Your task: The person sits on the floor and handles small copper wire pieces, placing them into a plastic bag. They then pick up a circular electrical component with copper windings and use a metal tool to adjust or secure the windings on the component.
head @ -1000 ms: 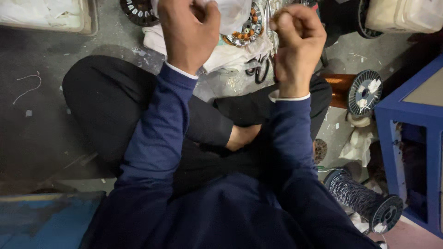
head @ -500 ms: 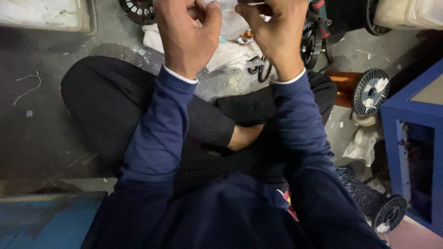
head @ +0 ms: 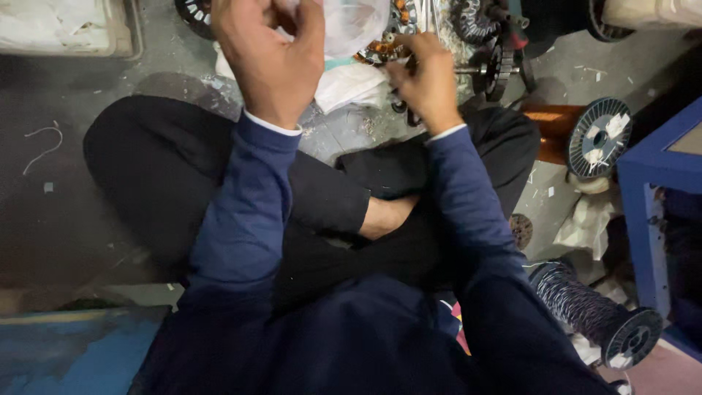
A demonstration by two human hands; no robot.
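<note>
Left hand (head: 274, 55) curled, pinching clear plastic bag (head: 355, 22) above white cloth (head: 347, 84). Right hand (head: 428, 84) just right of cloth, fingers pressed together on copper-wound stator (head: 387, 44).

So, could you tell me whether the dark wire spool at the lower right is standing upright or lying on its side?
Lying on its side: the dark wire spool shows one round flange facing sideways on the floor.

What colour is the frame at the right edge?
Blue; the frame shows best in the head view.
</note>
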